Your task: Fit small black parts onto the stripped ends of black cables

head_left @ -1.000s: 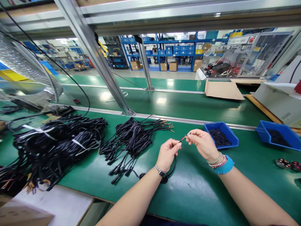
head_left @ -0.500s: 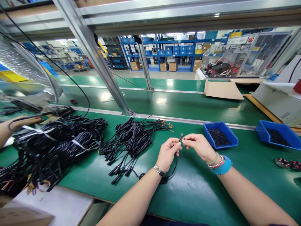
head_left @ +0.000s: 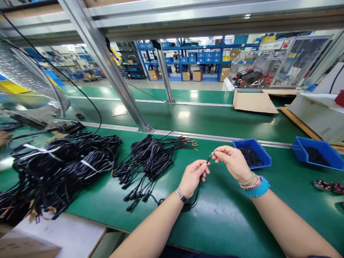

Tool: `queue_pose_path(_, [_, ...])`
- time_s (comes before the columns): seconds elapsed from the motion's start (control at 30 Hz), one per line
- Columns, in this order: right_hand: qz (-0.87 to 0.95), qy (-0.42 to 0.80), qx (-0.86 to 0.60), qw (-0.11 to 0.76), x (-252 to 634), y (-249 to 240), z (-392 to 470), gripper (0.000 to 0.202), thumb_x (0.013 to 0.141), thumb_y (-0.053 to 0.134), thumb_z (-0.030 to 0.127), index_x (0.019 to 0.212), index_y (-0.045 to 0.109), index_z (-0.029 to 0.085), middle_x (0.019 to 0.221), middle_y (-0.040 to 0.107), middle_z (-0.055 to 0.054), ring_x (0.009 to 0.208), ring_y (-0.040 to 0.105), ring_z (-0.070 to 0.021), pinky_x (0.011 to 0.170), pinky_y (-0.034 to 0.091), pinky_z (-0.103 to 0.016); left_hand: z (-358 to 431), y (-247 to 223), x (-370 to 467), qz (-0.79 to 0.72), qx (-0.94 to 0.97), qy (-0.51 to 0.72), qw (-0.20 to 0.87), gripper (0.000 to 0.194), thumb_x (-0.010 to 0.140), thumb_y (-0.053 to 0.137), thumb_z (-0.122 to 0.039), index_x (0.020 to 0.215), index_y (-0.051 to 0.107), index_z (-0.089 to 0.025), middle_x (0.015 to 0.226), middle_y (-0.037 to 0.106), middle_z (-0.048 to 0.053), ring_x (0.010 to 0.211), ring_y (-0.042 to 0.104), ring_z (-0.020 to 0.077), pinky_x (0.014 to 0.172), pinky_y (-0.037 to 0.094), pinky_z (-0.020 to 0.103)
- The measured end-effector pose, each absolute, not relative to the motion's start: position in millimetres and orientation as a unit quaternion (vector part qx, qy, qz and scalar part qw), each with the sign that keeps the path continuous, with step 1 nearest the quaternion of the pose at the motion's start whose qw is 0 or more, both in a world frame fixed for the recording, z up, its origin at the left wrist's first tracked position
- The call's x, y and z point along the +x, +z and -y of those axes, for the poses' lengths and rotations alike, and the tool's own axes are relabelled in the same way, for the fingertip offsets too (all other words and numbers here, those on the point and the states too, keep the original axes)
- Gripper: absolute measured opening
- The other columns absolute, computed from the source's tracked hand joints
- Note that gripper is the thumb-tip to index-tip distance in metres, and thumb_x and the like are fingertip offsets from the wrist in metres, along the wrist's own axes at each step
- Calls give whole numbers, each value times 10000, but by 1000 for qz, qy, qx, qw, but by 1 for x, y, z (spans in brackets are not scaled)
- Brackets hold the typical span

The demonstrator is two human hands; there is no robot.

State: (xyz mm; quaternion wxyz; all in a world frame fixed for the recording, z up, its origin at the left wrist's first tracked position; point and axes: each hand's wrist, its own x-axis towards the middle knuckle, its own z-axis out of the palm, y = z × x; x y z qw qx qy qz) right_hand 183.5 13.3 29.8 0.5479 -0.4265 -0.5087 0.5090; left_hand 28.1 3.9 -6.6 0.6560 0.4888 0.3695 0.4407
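My left hand (head_left: 194, 176) is closed in a pinch round a black cable (head_left: 199, 189) just below its stripped end. The cable curves down past my left wrist to a dark coil on the green bench. At the cable's tip, my right hand (head_left: 231, 161) is closed, thumb and forefinger pinching the thin wire ends (head_left: 210, 156). Whether a small piece is also between those fingertips, I cannot make out. Left of my hands lies a pile of black cables (head_left: 152, 154) with connectors toward me and bare wire ends pointing right.
A larger tied bundle of black cables (head_left: 80, 157) lies at the left. Beyond my right hand stands a blue bin (head_left: 266, 159) of small black pieces, with a second blue bin (head_left: 299, 148) farther right. A metal post (head_left: 113, 71) rises behind the bench. Another person's hand (head_left: 4, 138) shows at the left edge.
My right hand has moved slightly up, its fingertips now at the wire ends, which stood free before. The cable tip leans more to the right. The other person's hand has drawn back left.
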Motion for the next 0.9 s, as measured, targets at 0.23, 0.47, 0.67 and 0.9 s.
queue_pose_path(0.23, [519,532,-434,509,180,31,-12,173,692,632,290,746,612,127,652,625,-30,573,540,-101,560,421,-242,-4,-6,27,-363,490,440,659,235,762,544,-348,836,563,-125,626,538,-3,490,431,65,441,360,191])
queue_pose_path(0.47, [590,521,-461,411,183,33,-6,205,665,651,302,774,618,131,721,599,-22,559,491,-85,541,409,-236,1,4,27,-348,446,440,697,263,714,588,-381,783,531,-134,596,518,-21,458,435,58,447,378,195])
queue_pose_path(0.67, [640,502,-456,361,153,33,-45,246,747,564,287,943,593,141,720,611,-29,545,527,-90,531,435,-231,37,32,5,-267,407,440,755,261,757,549,-398,849,501,-158,589,479,-40,373,283,16,353,204,157])
queue_pose_path(0.9, [690,462,-467,303,25,6,-123,341,733,505,103,1067,552,151,499,537,45,382,465,-60,412,383,-174,76,35,-20,-278,466,420,728,368,610,721,-300,909,592,-129,636,467,-21,462,340,18,436,260,166])
